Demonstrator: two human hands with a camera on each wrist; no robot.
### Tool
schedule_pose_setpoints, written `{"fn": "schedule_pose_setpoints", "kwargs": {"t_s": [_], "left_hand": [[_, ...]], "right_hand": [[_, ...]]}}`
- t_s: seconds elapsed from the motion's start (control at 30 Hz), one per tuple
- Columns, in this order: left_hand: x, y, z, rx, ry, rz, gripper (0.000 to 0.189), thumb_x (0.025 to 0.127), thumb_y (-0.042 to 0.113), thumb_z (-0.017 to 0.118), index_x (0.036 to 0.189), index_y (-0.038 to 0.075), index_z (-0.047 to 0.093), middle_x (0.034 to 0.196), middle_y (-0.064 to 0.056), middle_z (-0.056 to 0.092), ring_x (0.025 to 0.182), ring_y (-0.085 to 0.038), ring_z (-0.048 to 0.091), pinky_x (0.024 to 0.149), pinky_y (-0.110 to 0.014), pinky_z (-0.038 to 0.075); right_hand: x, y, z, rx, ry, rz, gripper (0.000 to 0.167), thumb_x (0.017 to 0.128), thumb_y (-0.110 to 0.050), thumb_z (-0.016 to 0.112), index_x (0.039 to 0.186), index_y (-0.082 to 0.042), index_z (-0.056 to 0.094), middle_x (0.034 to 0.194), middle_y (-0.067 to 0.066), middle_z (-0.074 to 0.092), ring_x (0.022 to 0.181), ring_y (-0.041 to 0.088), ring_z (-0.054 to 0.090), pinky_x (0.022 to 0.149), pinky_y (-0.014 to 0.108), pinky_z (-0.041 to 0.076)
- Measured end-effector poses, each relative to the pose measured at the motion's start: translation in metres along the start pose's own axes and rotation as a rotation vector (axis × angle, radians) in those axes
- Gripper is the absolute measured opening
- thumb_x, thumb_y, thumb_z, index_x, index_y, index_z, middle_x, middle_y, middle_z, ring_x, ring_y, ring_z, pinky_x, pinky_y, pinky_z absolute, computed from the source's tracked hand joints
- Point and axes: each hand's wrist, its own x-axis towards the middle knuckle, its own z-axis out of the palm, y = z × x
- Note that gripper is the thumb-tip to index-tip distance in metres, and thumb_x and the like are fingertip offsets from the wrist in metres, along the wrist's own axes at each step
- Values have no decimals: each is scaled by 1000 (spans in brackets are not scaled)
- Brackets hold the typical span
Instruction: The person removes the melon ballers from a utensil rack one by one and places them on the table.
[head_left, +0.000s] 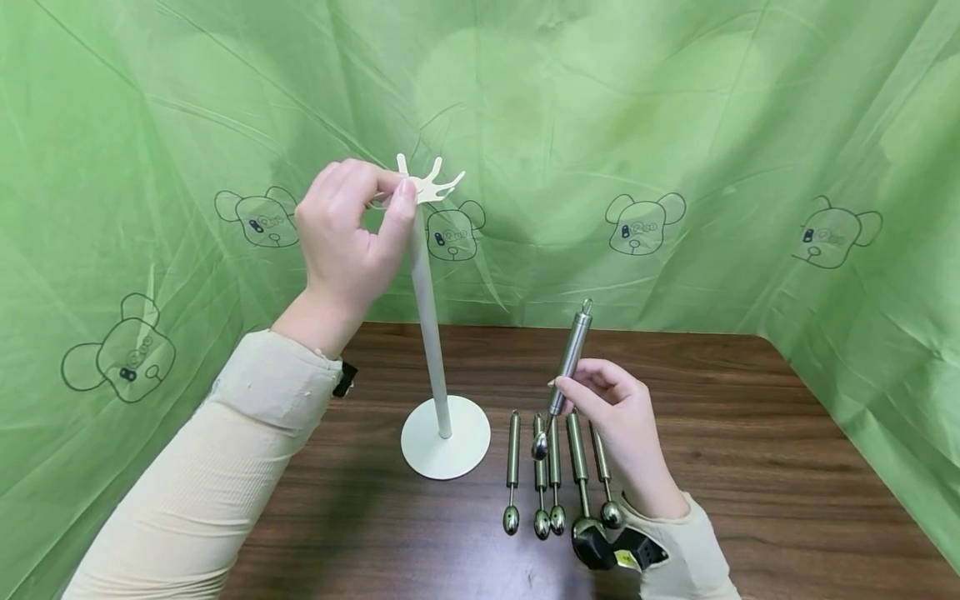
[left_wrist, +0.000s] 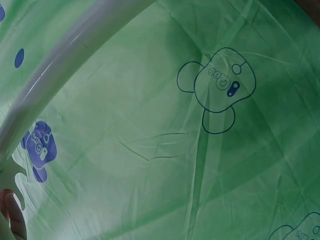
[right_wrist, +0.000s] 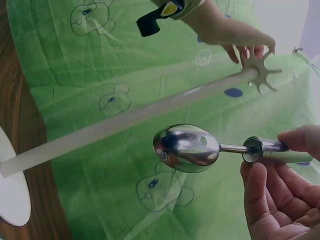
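My left hand pinches the edge of the pronged top of a white stand between thumb and fingers. The stand's pole leans slightly and rises from a round base on the table. In my right hand is a steel melon baller, gripped near the lower end of its handle. Its hanging loop points up and its oval bowl, with a small hole, points down. In the left wrist view only fingertips show beside the prongs.
Several similar metal scoops lie side by side on the brown wooden table, below and beside my right hand. One has a larger bowl. Green cloth with bear drawings encloses the back and sides.
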Motion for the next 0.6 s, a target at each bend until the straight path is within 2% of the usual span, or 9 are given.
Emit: {"fn": "schedule_pose_setpoints", "kwargs": {"t_s": [0.2, 0.3, 0.6], "left_hand": [[0, -1, 0, 2, 3, 4, 42, 87, 35, 49, 73, -1, 67, 65, -14, 62, 64, -28, 53, 66, -32, 38], [0, -1, 0, 1, 5, 6, 42, 87, 35, 49, 73, -1, 67, 65, -14, 62, 64, -28, 53, 66, -32, 38], [-1, 0, 0, -4, 3, -2, 42, 86, 35, 49, 73, -1, 68, 65, -14, 63, 63, -28, 53, 66, -31, 38]], "right_hand": [[-5, 14, -7, 4, 64, 40, 8, 87, 3, 68, 95, 4, 67, 73, -5, 70, 59, 8, 63, 61, 23, 55], [-8, 19, -11, -1, 85, 51, 8, 87, 3, 68, 94, 2, 68, 73, -5, 71, 58, 8, 63, 62, 23, 54], [-10, 31, -24, -25, 93, 73, 8, 87, 2, 67, 93, -2, 69, 72, -7, 70, 58, 8, 64, 64, 24, 54]]}}
